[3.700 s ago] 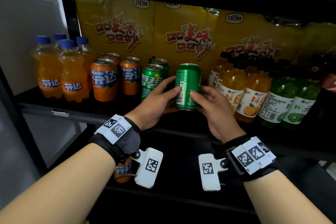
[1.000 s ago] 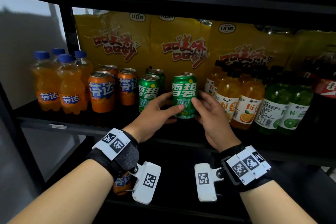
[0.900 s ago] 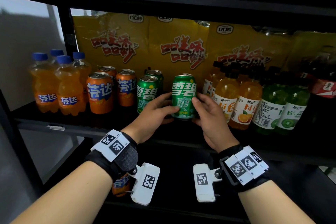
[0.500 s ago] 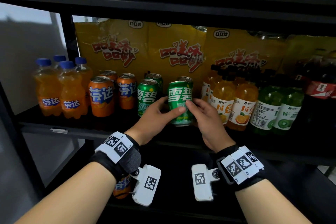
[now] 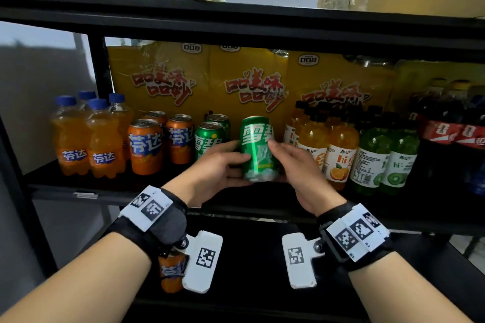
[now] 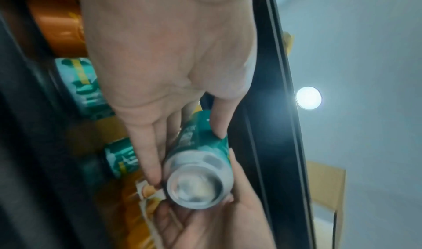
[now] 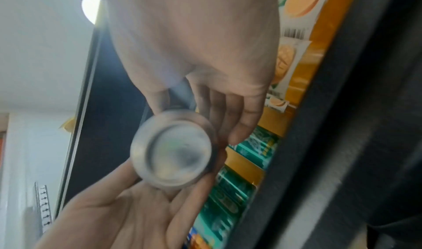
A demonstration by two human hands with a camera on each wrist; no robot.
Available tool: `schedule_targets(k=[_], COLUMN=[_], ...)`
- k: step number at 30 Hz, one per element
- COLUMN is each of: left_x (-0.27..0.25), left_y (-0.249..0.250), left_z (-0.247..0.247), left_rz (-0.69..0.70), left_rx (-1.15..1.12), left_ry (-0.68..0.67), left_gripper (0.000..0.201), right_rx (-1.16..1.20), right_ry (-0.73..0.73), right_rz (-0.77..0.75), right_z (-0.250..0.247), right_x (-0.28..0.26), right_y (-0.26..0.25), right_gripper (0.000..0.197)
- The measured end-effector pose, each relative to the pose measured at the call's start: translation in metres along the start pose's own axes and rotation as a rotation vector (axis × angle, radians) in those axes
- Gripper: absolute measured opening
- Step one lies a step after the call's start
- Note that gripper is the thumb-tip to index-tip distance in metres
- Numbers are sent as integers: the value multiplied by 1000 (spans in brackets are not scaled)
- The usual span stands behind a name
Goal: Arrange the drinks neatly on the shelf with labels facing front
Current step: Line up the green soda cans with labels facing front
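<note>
Item: green can point(image 5: 258, 149), clamped between my left hand point(image 5: 215, 168) and right hand point(image 5: 299, 168), lifted, long axis tipped toward 11 o'clock, label frontward, shelf point(image 5: 78, 186) slot at 12

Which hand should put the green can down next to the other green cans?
Probably the left hand. It grips the green can on the side nearest the standing green cans, where a gap shows. The right hand is against the orange juice bottles, with less room.
</note>
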State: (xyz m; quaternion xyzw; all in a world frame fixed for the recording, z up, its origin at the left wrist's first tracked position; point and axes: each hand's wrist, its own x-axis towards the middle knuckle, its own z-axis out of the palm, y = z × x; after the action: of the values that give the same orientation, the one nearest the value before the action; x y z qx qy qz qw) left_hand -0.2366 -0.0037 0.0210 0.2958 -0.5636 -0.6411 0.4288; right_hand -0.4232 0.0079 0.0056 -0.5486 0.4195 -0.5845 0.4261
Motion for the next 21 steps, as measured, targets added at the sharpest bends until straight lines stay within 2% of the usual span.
schedule_targets(k=[1, 5, 7, 10, 15, 19, 21], left_x=[-3, -8, -6, -3, -4, -10, -12], left_y=[4, 12, 12, 8, 4, 4, 1], left_z=[0, 4, 5, 7, 9, 11, 9], left_rz=[-30, -190, -251, -283, -278, -216, -135], left_rx=[-31, -66, -105, -148, -156, -133, -106], left_ry=[-17, -1, 61, 157, 192, 174, 152], left_gripper=[30, 57, 68, 68, 56, 40, 42], right_rx=[-33, -348, -427, -463, -456, -331, -254], right_ry=[14, 64, 36, -19, -53, -14, -16], right_rz=[47, 137, 191, 273, 322, 334, 269], right_z=[-1, -6, -4, 1, 6, 9, 12], right_x=[-1, 1, 1, -2, -6, -12, -12], right_y=[-7, -24, -28, -29, -30, -35, -34], right_gripper=[36, 63, 74, 85, 82, 59, 57])
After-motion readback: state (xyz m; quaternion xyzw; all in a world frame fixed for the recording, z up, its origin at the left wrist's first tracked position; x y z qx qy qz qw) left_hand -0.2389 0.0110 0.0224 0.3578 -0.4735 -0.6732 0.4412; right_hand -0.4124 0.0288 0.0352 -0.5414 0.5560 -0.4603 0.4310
